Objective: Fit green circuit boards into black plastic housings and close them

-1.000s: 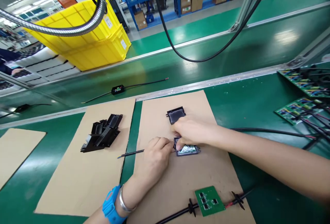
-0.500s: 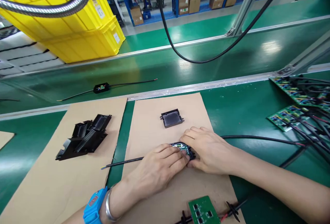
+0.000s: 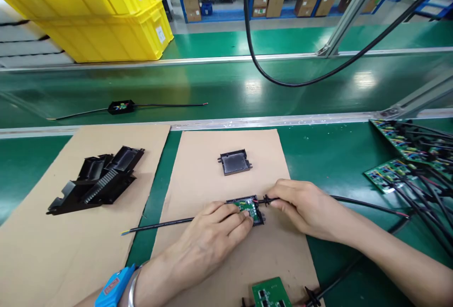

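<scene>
On the cardboard (image 3: pixel 193 165), your left hand (image 3: pixel 208 241) seemingly steadies the circuit board (image 3: pixel 249 206), finger closure unclear. Your right hand (image 3: pixel 307 208) pinches the cable (image 3: pixel 266 200) between closed fingers, apparently for control.

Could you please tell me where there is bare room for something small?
The left cardboard sheet is bare in front of the stacked black housings; so is the green bench between the middle cardboard sheet and the circuit boards, beyond the right hand. It is crowded among those circuit boards and their cables, and where the left hand touches the board-filled housing.
</scene>
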`<state>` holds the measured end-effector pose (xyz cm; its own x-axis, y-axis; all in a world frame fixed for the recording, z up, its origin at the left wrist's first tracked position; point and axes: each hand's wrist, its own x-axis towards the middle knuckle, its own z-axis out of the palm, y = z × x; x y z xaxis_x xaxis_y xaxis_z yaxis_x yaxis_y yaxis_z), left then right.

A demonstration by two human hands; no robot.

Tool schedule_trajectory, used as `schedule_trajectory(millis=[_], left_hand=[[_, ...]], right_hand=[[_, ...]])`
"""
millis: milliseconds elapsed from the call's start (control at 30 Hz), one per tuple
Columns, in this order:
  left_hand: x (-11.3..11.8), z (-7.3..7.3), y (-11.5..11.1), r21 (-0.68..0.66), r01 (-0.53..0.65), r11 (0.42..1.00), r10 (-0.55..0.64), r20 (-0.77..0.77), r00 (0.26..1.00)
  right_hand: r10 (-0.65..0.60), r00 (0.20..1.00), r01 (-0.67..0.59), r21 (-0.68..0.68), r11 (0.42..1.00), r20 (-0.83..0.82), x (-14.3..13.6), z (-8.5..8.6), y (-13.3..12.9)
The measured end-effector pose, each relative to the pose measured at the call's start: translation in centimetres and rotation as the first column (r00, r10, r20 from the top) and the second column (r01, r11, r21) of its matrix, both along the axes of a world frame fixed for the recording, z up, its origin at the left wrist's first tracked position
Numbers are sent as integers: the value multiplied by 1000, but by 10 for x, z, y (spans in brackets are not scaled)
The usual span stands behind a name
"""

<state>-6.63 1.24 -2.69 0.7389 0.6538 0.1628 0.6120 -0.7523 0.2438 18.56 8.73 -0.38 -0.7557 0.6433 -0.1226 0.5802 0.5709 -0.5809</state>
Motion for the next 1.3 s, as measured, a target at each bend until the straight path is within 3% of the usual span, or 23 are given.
schedule_trajectory(millis=[133,300,367,467,600,767,967,1200,1300], left_hand=[[2,4,0,-14,-20,1000,20,-17,1000],[2,2,0,-61,-25,998,25,-1,1000],[2,1,1,-78,-16,997,17,14,1000],[1,0,3,-105,2,994,2,38,999],[1,1,2,-134,1,991,3,26,1000],[1,0,0,-125,6,992,-8,-17,1000],[1,4,2,0,50,999,-50,-104,993],[7,8,5,-79,-6,997,-1,-84,996],[6,6,4,-100,-22,995,15,-77,997]], right_hand=[[101,993,-94,98,991,-61,-13,-4,-9],[5,1000,-5,49,999,1,-16,2,-13],[30,999,-31,40,999,30,-19,2,-12],[154,988,-156,177,972,26,-23,-3,-11],[302,953,-287,351,891,13,-20,-11,-6],[276,961,-263,348,900,11,-13,-12,-2],[278,957,-289,319,902,82,-17,-8,-4],[235,954,-286,337,897,184,-23,-14,-12],[202,968,-241,333,912,145,-20,-19,-13]])
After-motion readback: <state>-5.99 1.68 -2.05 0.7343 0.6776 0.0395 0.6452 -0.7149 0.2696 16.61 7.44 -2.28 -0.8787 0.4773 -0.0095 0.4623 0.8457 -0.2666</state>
